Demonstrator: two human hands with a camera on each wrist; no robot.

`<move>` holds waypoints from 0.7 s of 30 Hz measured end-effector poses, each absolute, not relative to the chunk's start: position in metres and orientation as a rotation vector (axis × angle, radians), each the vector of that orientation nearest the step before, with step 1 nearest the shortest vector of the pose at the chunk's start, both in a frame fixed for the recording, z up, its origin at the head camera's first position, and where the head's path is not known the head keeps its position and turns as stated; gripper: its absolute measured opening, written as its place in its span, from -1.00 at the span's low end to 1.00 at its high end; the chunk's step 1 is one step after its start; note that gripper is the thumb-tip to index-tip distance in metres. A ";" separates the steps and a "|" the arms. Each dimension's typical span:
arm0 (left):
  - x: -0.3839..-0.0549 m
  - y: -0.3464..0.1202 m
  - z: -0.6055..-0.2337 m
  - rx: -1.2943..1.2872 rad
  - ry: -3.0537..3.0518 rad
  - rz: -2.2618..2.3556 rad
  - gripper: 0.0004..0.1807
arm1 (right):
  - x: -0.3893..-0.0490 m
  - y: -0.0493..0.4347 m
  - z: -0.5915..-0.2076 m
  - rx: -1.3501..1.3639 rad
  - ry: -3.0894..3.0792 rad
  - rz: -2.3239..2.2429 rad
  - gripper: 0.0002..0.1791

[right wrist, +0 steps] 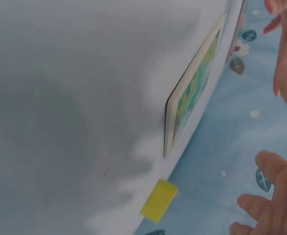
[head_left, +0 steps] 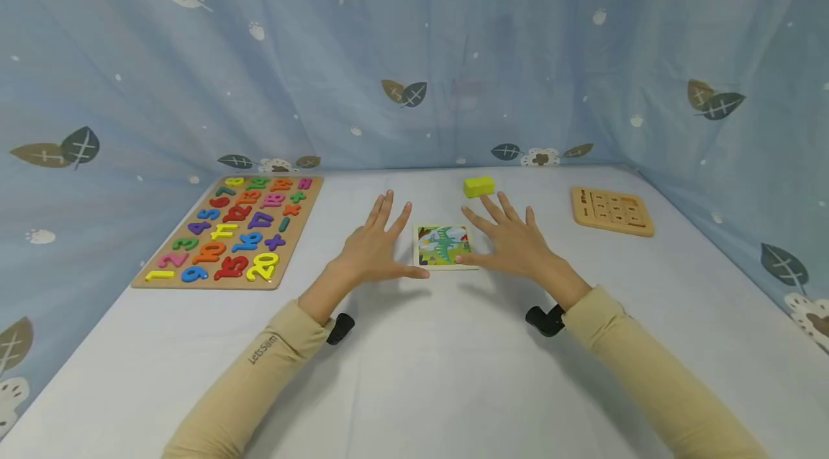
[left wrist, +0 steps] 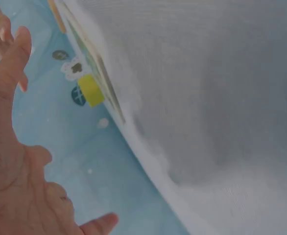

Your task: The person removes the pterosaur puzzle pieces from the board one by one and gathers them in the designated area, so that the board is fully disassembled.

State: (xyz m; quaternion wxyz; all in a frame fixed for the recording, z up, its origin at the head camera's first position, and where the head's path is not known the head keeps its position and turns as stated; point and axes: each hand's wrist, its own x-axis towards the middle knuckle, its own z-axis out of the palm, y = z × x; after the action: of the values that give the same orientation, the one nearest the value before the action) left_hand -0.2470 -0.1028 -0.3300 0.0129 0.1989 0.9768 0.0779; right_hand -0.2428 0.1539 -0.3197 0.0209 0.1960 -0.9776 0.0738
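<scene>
Both your hands spread over the bench, with the dinosaur puzzle between them

In the head view, your left hand (head_left: pixel 370 252) and right hand (head_left: pixel 516 244) hang above the white-covered bench (head_left: pixel 414 380), fingers fanned out. The grip of each hand is spread and holds nothing. The small square picture puzzle with a cream frame and a green dinosaur (head_left: pixel 444 246) lies flat between them; your right thumb overlaps its lower right part from this angle. A bright yellow rectangular block (head_left: pixel 478 187) sits behind the puzzle, slightly to its right. Well to your left lies the wooden board (head_left: pixel 220 285) set with colourful numerals and signs; well to your right is the small light-wood tray of number tiles (head_left: pixel 615 228). Tan sleeves (head_left: pixel 249 376) cover your forearms, and a blue leaf-print curtain (head_left: pixel 414 34) stands behind everything.

In the left wrist view, your left hand fills the left edge, thumb and fingers apart, with part of your right hand in the upper corner. The puzzle shows nearly edge-on, near the yellow block.

In the right wrist view, your right hand's fingers are apart at the lower right, clear of the puzzle and the block. Your left hand shows at the upper right.
</scene>
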 end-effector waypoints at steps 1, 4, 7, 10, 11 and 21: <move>-0.249 -0.101 -0.330 0.622 3.039 0.246 0.34 | -0.245 0.150 -0.320 0.622 -3.029 0.226 -0.03; -0.254 -0.096 -0.331 0.627 3.035 0.250 0.37 | -0.251 0.138 -0.323 0.658 -3.024 0.192 -0.10; -0.261 -0.091 -0.332 0.630 3.028 0.242 0.38 | -0.257 0.125 -0.324 0.678 -3.031 0.141 -0.17; -0.268 -0.088 -0.334 0.620 2.989 0.244 0.37 | -0.264 0.111 -0.327 0.699 -3.036 0.099 -0.25; -0.270 -0.086 -0.335 0.615 2.970 0.246 0.36 | -0.267 0.107 -0.329 0.706 -3.037 0.102 -0.28; -0.286 -0.076 -0.339 0.527 2.846 0.247 0.27 | -0.290 0.080 -0.338 0.740 -3.131 0.271 -0.45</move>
State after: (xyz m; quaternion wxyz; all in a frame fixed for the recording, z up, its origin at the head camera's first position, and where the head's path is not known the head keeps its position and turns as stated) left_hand -0.2861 -0.0759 -0.3387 0.1181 0.1803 0.9728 0.0845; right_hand -0.2904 0.0801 -0.3381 -0.0435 0.2291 -0.9688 0.0838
